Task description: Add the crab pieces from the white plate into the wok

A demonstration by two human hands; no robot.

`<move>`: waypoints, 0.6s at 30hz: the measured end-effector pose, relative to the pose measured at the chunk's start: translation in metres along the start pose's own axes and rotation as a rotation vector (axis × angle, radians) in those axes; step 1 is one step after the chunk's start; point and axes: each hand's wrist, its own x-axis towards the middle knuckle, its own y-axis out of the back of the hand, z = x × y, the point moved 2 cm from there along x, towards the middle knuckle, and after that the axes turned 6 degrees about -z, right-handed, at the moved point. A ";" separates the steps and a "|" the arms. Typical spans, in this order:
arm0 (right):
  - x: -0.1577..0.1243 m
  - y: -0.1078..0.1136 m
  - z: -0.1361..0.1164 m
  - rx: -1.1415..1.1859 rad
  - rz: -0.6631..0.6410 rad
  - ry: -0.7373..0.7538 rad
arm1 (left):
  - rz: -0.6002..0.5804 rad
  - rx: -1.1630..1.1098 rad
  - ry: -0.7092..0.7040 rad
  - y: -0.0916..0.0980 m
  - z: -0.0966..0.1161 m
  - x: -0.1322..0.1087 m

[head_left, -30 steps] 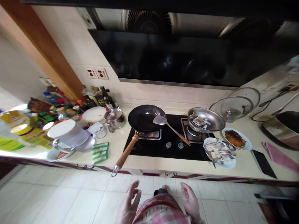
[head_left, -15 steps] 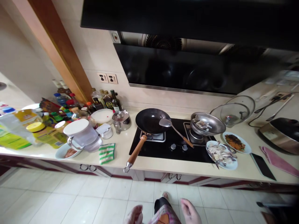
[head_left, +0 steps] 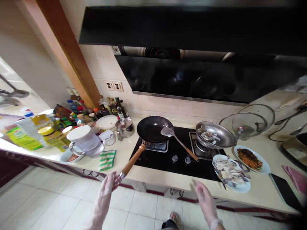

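We're squinting at the bottles [head_left: 120, 108] by the wall, but their labels are too small to read. Our left hand [head_left: 103, 201] is hanging open and empty, just beside the end of the wooden handle [head_left: 131, 164] of the black wok [head_left: 153, 129] without gripping it. A metal spatula [head_left: 166, 131] is resting in that wok. Our right hand [head_left: 207, 203] is spread open, holding nothing, near a plate of crab pieces [head_left: 231, 174]. A steel pan [head_left: 227, 137] is sitting tilted on the right burner, with more crab inside.
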 end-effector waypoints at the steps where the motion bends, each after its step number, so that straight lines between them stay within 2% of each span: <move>1: 0.029 0.007 -0.006 -0.099 -0.006 0.070 | -0.006 0.107 -0.046 -0.004 0.022 0.007; 3: 0.086 0.016 -0.016 -0.189 -0.005 0.144 | -0.133 0.473 -0.098 -0.022 0.059 0.019; 5: 0.135 0.015 -0.024 -0.240 -0.024 0.196 | -0.238 0.868 -0.098 -0.042 0.079 0.031; 7: 0.171 0.009 -0.030 -0.286 -0.061 0.245 | -0.279 1.093 -0.078 -0.060 0.086 0.041; 9: 0.193 0.002 -0.033 -0.323 -0.102 0.285 | -0.262 1.156 -0.057 -0.074 0.083 0.050; 11: 0.204 -0.004 -0.033 -0.346 -0.138 0.317 | -0.230 1.161 -0.044 -0.081 0.075 0.055; 14: 0.206 -0.007 -0.028 -0.351 -0.160 0.337 | -0.223 1.154 -0.044 -0.082 0.062 0.060; 18: 0.178 0.000 -0.019 -0.325 -0.135 0.316 | -0.257 1.082 -0.063 -0.074 0.042 0.070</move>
